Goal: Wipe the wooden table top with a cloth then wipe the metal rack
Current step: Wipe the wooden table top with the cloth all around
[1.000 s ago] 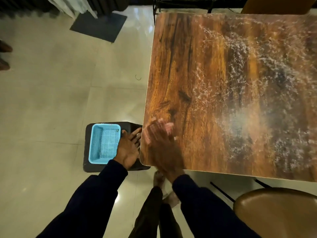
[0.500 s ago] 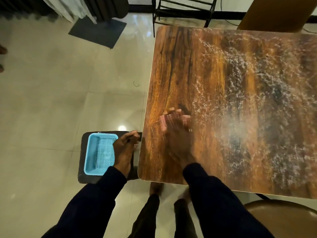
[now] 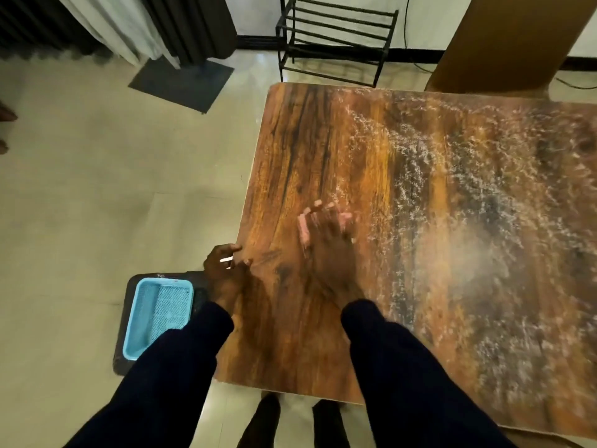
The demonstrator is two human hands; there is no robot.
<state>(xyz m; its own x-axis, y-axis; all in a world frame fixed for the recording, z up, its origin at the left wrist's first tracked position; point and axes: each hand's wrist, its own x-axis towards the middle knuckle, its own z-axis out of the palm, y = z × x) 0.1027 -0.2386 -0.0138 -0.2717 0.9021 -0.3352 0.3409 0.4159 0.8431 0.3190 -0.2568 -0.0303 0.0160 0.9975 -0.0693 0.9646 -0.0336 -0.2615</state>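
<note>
The wooden table top [image 3: 323, 150] fills the right half of the view, and white dust covers its middle and right side. My right hand [image 3: 326, 244] lies flat on the dust-free left part with fingers spread, blurred by motion. My left hand [image 3: 226, 270] rests at the table's left edge with loosely curled fingers and nothing in it. A black metal rack [image 3: 336, 43] stands on the floor beyond the table's far edge. No cloth is in view.
A light blue mesh basket [image 3: 158, 315] sits on a dark stool [image 3: 124, 360] beside the table's near-left corner. A dark mat [image 3: 181, 82] and curtains lie at the far left. A brown chair back [image 3: 504, 43] stands behind the table. My feet show below the near edge.
My right hand has slid from the near-left corner farther onto the table. My left hand has risen from the stool by the basket to the table's left edge. The rack has come into view.
</note>
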